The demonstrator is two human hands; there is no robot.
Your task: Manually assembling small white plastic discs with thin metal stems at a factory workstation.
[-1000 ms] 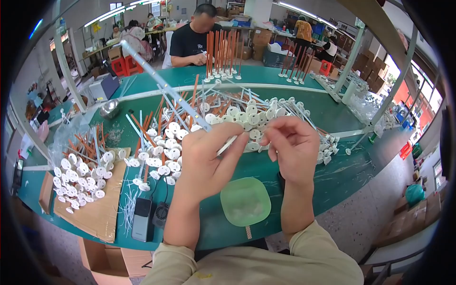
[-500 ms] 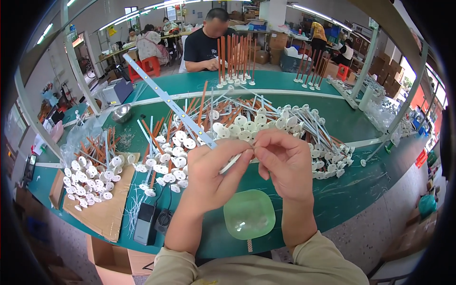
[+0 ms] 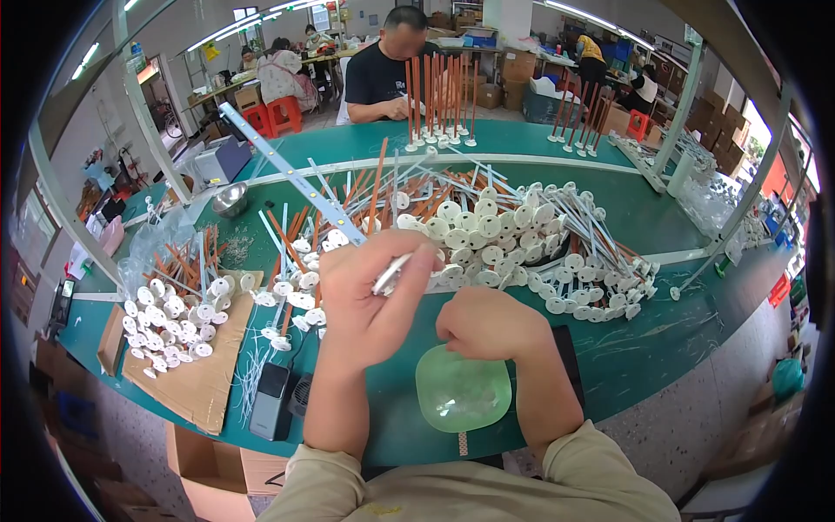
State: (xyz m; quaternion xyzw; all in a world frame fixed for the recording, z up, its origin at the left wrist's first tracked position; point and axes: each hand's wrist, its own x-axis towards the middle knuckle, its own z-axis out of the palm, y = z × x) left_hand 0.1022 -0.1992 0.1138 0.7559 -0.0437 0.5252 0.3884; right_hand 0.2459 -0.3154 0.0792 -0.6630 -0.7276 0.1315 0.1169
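My left hand (image 3: 370,300) is closed round the end of an LED strip (image 3: 291,174), a long pale bar with small yellow chips. The bar slants up to the far left. A white round base (image 3: 390,274) at its lower end shows edge-on between thumb and fingers. My right hand (image 3: 491,326) is lower, at the far rim of a translucent green bowl (image 3: 463,404). Its fingers curl downward, and their tips and anything between them are hidden. Just beyond both hands lies a big heap of white round bases (image 3: 496,228) with silver and brown strips.
A smaller pile of bases (image 3: 170,322) lies on cardboard (image 3: 200,383) at left. Near it are a dark box-shaped device (image 3: 271,402) and a metal bowl (image 3: 230,200). Brown strips (image 3: 439,100) stand upright across the table, before a co-worker (image 3: 391,70).
My right hand has left the strip's end and moved down to the green bowl, its fingers turning downward. My left hand still holds the strip, tilted so the base shows edge-on.
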